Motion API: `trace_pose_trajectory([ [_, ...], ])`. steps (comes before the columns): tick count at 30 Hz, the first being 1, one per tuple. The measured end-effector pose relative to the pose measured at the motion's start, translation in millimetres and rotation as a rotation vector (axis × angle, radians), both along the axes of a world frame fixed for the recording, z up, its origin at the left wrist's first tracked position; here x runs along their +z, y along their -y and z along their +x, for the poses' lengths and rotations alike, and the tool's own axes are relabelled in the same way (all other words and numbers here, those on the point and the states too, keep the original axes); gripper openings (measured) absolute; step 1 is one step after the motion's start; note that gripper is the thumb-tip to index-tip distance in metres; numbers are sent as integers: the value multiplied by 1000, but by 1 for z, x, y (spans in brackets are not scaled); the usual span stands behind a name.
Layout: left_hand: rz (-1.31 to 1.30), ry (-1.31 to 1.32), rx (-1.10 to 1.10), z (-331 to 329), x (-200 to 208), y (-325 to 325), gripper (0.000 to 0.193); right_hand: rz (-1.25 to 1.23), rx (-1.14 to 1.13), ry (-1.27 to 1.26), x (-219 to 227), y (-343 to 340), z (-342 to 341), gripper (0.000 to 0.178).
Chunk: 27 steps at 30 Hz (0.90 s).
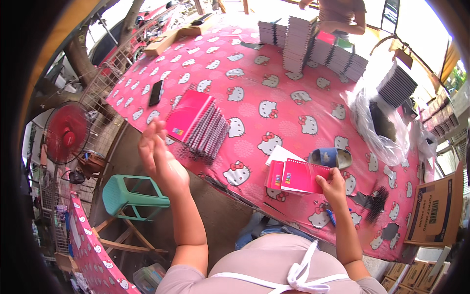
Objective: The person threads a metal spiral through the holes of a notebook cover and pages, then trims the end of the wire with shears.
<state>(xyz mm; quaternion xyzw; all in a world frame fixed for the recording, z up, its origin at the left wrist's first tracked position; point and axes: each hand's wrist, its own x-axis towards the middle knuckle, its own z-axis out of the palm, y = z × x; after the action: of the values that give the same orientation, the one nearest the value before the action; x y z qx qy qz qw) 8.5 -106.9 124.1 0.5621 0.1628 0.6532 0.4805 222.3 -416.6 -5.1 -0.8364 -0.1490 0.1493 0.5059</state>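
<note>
My right hand (334, 187) grips the edge of a small pink-covered notepad (301, 176), its thumb on top. Holes are punched along the pad's upper edge, and no wire shows in them. Another pink-covered pad (274, 175) lies partly under it at the left, with a white sheet (280, 154) behind. My left hand (159, 159) is raised in the air with its fingers stretched out and nothing in it. Just beyond it stands a pile of pink spiral notebooks (196, 120) with dark wire bindings. A blue slipper (329, 158) lies behind the pad I hold.
Loose black binding wires (377, 203) and a blue-handled tool (331, 217) lie right of my forearm. A black phone (155, 93) rests on the pink tablecloth (249, 105). Notebook stacks (298, 44) stand far back, near another person (342, 14). A green stool (132, 196) is left.
</note>
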Motion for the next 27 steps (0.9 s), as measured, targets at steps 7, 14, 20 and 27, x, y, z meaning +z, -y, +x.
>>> trace_pose_trajectory([
  [7,768,-870,-389,86,-60,151,32,330,223,190,-8,-13,-29,28],
  [14,697,-892,-368,101,-90,144,22,-399,-351,474,-20,133,84,29],
  [20,663,-989,-386,108,-80,143,21,-451,-257,524,-34,158,75,21],
  [27,685,-1058,-340,103,-73,139,23,285,359,-428,39,51,-29,66],
])
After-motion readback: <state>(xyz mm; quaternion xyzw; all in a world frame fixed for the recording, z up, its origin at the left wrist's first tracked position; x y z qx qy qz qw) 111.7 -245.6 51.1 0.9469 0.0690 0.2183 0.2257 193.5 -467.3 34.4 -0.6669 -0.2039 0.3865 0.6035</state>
